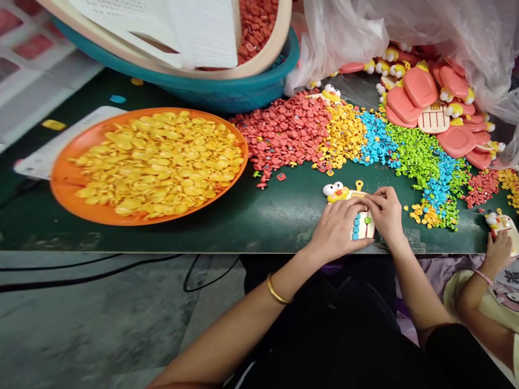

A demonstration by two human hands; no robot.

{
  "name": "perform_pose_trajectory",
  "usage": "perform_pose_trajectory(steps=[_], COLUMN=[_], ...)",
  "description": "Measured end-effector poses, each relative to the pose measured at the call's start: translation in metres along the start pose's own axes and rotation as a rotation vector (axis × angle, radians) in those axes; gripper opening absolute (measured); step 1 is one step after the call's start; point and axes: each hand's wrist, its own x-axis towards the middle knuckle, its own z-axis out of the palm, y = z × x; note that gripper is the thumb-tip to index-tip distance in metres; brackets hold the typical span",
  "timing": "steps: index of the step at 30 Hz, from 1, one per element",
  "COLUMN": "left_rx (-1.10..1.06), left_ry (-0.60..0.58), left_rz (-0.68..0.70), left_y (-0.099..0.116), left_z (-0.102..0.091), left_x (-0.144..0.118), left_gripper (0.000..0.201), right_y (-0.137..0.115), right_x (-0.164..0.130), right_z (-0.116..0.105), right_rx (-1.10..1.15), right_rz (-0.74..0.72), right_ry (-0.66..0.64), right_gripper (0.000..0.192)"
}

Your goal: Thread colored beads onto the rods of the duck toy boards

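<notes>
A cream toy board [365, 231] with slots, a yellow duck head and bulging white eyes lies near the table's front edge. Several blue pieces [356, 229] sit in its left slot, and one green piece [367, 220] in a slot to their right. My left hand [336, 227] is closed round the board's left side and lower edge, its fingers reaching across the top. Over the board's right side, my right hand [387, 213] is closed with its fingertips pressed together; what they pinch is hidden. A yellow loop [359, 185] sticks up from the board's far edge.
An orange bowl [60, 183] of yellow pieces stands left. Behind are red, yellow, blue and green piles [413, 151], a teal basin [243, 92] and stacked pink-backed toys [419, 86] under plastic. At right, another person's hand [500, 248] holds a similar toy.
</notes>
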Motion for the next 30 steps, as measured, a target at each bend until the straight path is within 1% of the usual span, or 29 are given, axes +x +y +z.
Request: perform_pose_trajectory(steps=[3, 5, 6, 8, 9, 10, 12, 13, 14, 15, 17, 19, 21, 24, 26, 28, 30], left_rx=[-0.014, -0.011, -0.005, 0.021, 0.039, 0.057, 0.089, 0.1, 0.108, 0.113, 0.116, 0.122, 0.145, 0.178, 0.173, 0.151, 0.131], left_ry=[0.014, 0.016, 0.017, 0.008, -0.007, -0.03, -0.08, -0.097, -0.103, -0.102, -0.099, -0.097, -0.098, -0.114, -0.129, -0.131, -0.124], left_rz=[-0.007, -0.013, -0.022, -0.036, -0.035, -0.028, -0.005, 0.003, 0.005, 0.003, 0.0, 0.008, 0.026, 0.063, 0.077, 0.075, 0.062], left_y=[0.0, 0.0, 0.0, 0.0, 0.0, 0.0, 0.0, -0.001, -0.001, -0.001, -0.001, -0.001, 0.0, -0.001, -0.001, -0.002, -0.002], left_z=[0.0, 0.001, 0.001, 0.002, 0.002, 0.002, 0.002, 0.002, 0.003, 0.002, 0.002, 0.001, 0.0, -0.002, -0.004, -0.004, -0.005], left_x=[0.0, 0.0, 0.0, 0.0, 0.001, 0.001, 0.002, 0.002, 0.002, 0.002, 0.002, 0.001, 0.001, 0.0, 0.0, -0.002, -0.002], left_gripper=[0.074, 0.079, 0.083, 0.092, 0.093, 0.092, 0.082, 0.076, 0.072, 0.07, 0.069, 0.073, 0.075, 0.063, 0.056, 0.056, 0.056], right_y=[0.005, 0.007, 0.009, 0.015, 0.021, 0.029, 0.049, 0.06, 0.07, 0.078, 0.088, 0.09, 0.088, 0.082, 0.076, 0.07, 0.063], right_x=[0.001, -0.002, -0.003, 0.003, 0.011, 0.023, 0.054, 0.07, 0.084, 0.095, 0.104, 0.097, 0.083, 0.059, 0.047, 0.039, 0.037], right_z=[0.009, 0.007, 0.002, -0.014, -0.025, -0.036, -0.057, -0.063, -0.067, -0.067, -0.06, -0.048, -0.038, -0.036, -0.041, -0.045, -0.043], right_rx=[-0.028, -0.059, -0.083, -0.152, -0.206, -0.272, -0.452, -0.541, -0.616, -0.679, -0.753, -0.768, -0.744, -0.662, -0.6, -0.551, -0.516], right_rz=[0.005, -0.035, -0.071, -0.142, -0.158, -0.151, -0.055, 0.013, 0.08, 0.126, 0.159, 0.131, 0.106, 0.089, 0.053, -0.004, -0.06], right_ry=[0.046, 0.026, -0.018, -0.113, -0.121, -0.095, 0.084, 0.127, 0.12, 0.082, -0.011, -0.058, -0.065, -0.071, -0.015, 0.064, 0.073], right_gripper=[0.02, 0.023, 0.023, 0.025, 0.026, 0.029, 0.044, 0.053, 0.06, 0.064, 0.065, 0.066, 0.068, 0.065, 0.057, 0.046, 0.032])
